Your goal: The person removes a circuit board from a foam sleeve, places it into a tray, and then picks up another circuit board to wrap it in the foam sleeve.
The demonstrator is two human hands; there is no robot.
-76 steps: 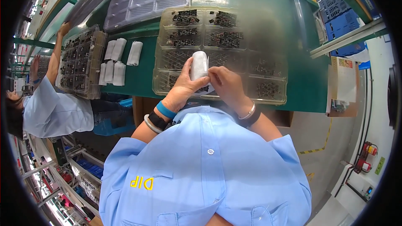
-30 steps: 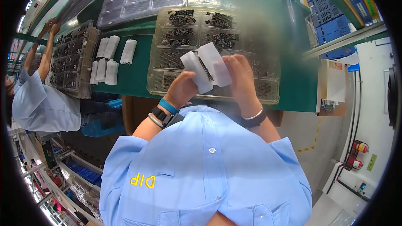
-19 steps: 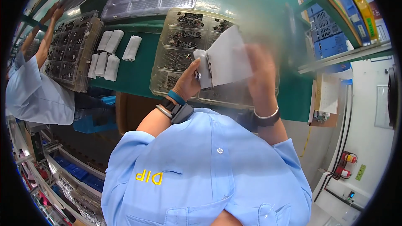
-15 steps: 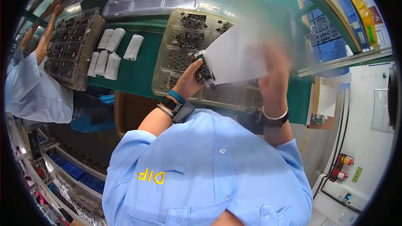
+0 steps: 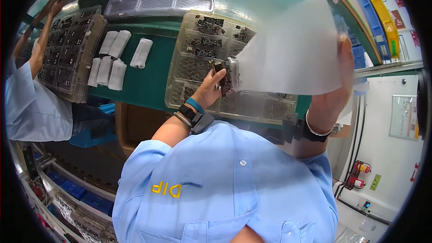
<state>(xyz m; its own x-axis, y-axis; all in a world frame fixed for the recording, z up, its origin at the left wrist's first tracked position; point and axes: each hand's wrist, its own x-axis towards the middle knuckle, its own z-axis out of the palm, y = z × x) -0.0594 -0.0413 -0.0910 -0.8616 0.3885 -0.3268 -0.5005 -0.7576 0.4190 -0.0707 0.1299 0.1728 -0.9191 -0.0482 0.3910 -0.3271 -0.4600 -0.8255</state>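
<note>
White sheet (image 5: 292, 54) hides much of the right side of the clear tray (image 5: 172, 83); over it the left hand (image 5: 208, 89) grips dark electronic parts (image 5: 222, 77), while the blurred right hand (image 5: 336, 92), fingers partly hidden, grips the sheet's right edge

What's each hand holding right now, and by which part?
The left hand holds dark boards by their left side. The right hand holds the white sheet by its right edge; exact fingertip contact is blurred.

A green workbench (image 5: 153, 83), circuit boards (image 5: 210, 24) in a compartment tray (image 5: 231, 107) and a co-worker (image 5: 38, 108) show an electronics workshop.
</note>
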